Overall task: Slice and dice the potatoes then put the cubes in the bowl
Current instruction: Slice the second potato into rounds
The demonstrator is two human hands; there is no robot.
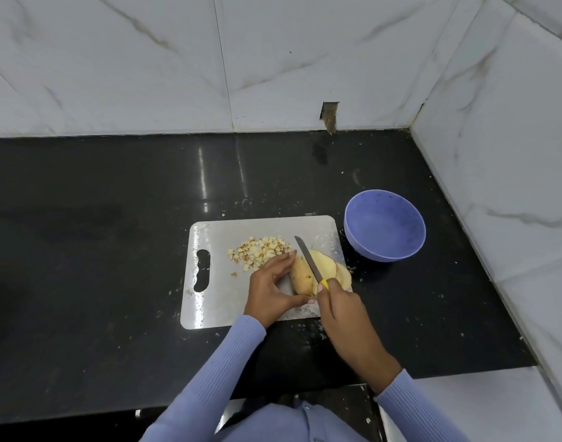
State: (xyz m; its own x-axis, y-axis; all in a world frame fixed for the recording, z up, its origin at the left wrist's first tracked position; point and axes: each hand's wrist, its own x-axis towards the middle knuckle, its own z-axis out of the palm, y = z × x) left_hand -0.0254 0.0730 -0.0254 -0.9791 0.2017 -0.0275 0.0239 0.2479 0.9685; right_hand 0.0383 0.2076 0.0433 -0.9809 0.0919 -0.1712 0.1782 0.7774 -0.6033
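Observation:
A brown-skinned potato lies on the steel cutting board. My left hand grips it from the left, fingertips at its far end and thumb at its near end. My right hand holds a yellow-handled knife whose blade rests across the potato's right side. Pale cut slices lie fanned to the right of the blade. A heap of small potato cubes sits on the board behind my left hand. The blue bowl stands to the right of the board with nothing in it.
The board lies on a black stone counter with potato crumbs scattered around it. White marble-tiled walls close off the back and the right side. The counter's front edge runs just below my forearms.

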